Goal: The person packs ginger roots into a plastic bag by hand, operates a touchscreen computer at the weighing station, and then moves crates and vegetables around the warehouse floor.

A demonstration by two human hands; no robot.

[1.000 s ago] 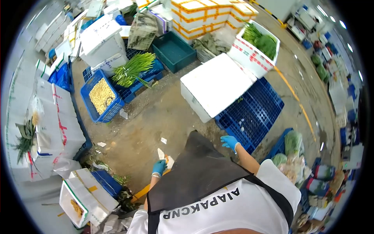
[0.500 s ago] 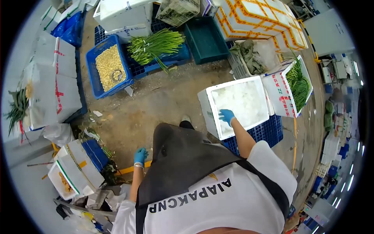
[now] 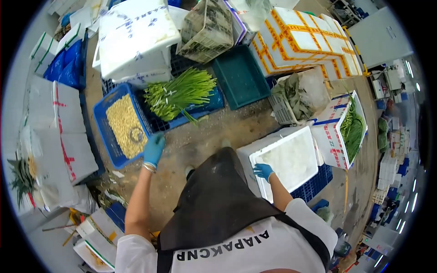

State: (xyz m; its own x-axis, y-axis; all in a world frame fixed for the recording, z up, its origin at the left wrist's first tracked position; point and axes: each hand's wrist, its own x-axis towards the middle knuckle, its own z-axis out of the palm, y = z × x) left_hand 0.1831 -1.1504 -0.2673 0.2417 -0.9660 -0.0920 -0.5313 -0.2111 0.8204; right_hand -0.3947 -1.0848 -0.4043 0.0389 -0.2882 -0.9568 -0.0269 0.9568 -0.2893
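My left hand (image 3: pixel 154 149), in a blue glove, is stretched out beside the near right corner of a blue crate (image 3: pixel 101 137). The crate holds pale yellow pieces (image 3: pixel 122 122) that look like peeled garlic cloves, with a round ring-like object (image 3: pixel 137 134) on top. The left fingers look extended, with nothing visible in them. My right hand (image 3: pixel 263 171), also gloved in blue, is at the left rim of a white foam box (image 3: pixel 249 159), fingers apart. Inside that box lies a whitish mass (image 3: pixel 291 159) that I cannot make out for certain.
Bundled green stalks (image 3: pixel 182 93) lie beyond the blue crate, next to a dark green tub (image 3: pixel 241 77). White boxes with orange tape (image 3: pixel 300 36) are stacked behind. A box of green vegetables (image 3: pixel 334 136) stands at right. Blue pallets (image 3: pixel 318 179) lie underneath some boxes.
My left hand has swung up and forward from beside my body to the blue crate. The right hand has shifted from above the whitish mass to the foam box's left rim. The view has tilted.
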